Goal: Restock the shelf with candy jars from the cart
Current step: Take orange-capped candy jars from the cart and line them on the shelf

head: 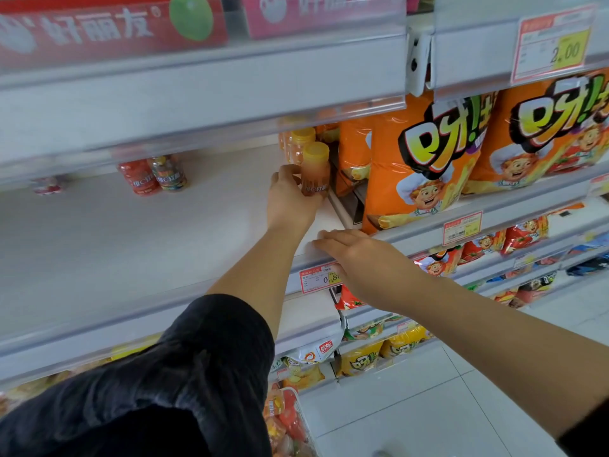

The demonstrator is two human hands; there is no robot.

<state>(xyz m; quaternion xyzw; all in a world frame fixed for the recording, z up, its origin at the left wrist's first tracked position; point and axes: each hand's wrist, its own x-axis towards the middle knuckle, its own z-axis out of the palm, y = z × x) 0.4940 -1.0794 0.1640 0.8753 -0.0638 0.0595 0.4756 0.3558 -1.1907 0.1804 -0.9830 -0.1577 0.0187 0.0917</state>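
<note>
My left hand (pixel 290 199) grips an orange candy jar with a yellow lid (pixel 315 168) on the white shelf (pixel 131 232), at its right end. More yellow-lidded jars (pixel 298 143) stand just behind it. A red jar (pixel 138 176) and a multicoloured jar (pixel 168 173) stand further left at the back. My right hand (pixel 359 255) rests flat with straight fingers on the shelf's front edge. The cart (pixel 286 420) with more jars shows at the bottom.
Large orange snack bags (pixel 421 159) fill the shelf section to the right, past a divider (pixel 346 206). An upper shelf rail (pixel 204 97) overhangs the jars. Price tags (pixel 318 278) line the edge. Lower shelves hold small snack packets (pixel 362 357).
</note>
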